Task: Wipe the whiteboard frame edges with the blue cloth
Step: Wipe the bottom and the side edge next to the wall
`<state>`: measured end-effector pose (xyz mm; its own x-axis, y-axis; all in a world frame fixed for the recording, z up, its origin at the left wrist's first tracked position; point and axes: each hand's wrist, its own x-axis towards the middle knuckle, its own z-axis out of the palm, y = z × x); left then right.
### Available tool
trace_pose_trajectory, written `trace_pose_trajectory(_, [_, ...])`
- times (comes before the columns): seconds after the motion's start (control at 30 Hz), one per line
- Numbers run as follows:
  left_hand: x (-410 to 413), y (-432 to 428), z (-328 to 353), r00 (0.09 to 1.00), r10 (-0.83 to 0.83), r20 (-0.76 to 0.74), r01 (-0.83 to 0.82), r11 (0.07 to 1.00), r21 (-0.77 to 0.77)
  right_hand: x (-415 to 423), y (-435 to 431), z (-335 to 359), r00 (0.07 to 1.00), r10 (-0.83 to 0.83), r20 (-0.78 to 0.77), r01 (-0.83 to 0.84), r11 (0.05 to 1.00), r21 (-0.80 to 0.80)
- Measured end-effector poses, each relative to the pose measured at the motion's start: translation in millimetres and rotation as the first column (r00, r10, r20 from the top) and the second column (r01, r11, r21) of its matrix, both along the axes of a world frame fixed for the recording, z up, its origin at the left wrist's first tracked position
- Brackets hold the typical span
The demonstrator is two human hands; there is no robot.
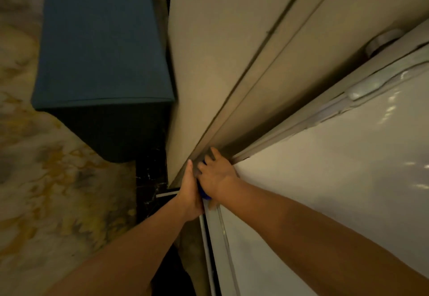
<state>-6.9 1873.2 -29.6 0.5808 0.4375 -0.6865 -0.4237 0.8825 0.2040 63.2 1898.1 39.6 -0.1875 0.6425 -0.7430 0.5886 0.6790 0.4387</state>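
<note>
Reaching forward and down, both bare arms stretch out nearly straight and meet at the corner of the whiteboard (336, 179), which leans close against a beige wall (209, 63). The right hand (217, 177) lies palm-down over the corner of the frame (214, 226), its fingers (214, 154) spread a little and pointing away from the person toward the wall. The blue cloth (204, 194) sits under this hand, pressed against the frame edge; only a small blue patch shows below the palm and a sliver between the fingers, so the hand appears closed down on it, though how the cloth is gripped underneath cannot be told.

The left hand (190, 193) stands on its edge just beside the right, thumb side up, fingers held together and extended along the outer side of the frame. It touches the frame and lies against the right hand, with the blue patch showing between the two. Whether it grips anything cannot be told.

The pale frame strip runs from the hands back toward the person along the board's left side. To the left, a dark blue upholstered bench (102, 63) stands against the wall on a patterned carpet (34, 191).
</note>
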Motion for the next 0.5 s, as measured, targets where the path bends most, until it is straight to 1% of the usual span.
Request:
trace_pose_trajectory(0.07, [3, 8, 7, 0.991, -0.039, -0.131, 0.040, 0.999, 0.011, 6, 7, 14, 0.999, 0.033, -0.006, -0.033, 0.999, 0.022])
trace_pose_trajectory(0.13, [2, 16, 14, 0.967, -0.092, -0.236, 0.106, 0.993, 0.050, 12, 12, 33, 0.998, 0.000, -0.065, 0.004, 0.999, 0.050])
trace_pose_trajectory(0.2, [3, 25, 24, 0.953, -0.126, -0.275, 0.163, 0.980, 0.117, 19, 10, 56, 0.994, -0.030, -0.108, 0.038, 0.997, 0.074])
trace_pose_trajectory(0.27, [6, 32, 28, 0.940, -0.115, -0.320, 0.174, 0.971, 0.164, 24, 3, 80, 0.994, -0.024, -0.105, 0.036, 0.993, 0.112])
trace_pose_trajectory(0.33, [8, 31, 24, 0.931, -0.080, -0.357, 0.153, 0.971, 0.181, 31, -4, 105, 0.996, -0.021, -0.083, 0.036, 0.980, 0.195])
trace_pose_trajectory(0.37, [9, 29, 22, 0.926, -0.087, -0.368, 0.169, 0.966, 0.195, 34, -8, 118, 0.997, -0.039, -0.069, 0.055, 0.966, 0.253])
trace_pose_trajectory(0.43, [9, 25, 19, 0.909, -0.139, -0.393, 0.250, 0.936, 0.248, 39, -21, 138, 0.993, -0.094, -0.071, 0.114, 0.918, 0.381])
trace_pose_trajectory(0.5, [13, 22, 17, 0.880, -0.207, -0.428, 0.359, 0.880, 0.311, 40, -40, 140, 0.978, -0.181, -0.104, 0.208, 0.872, 0.442])
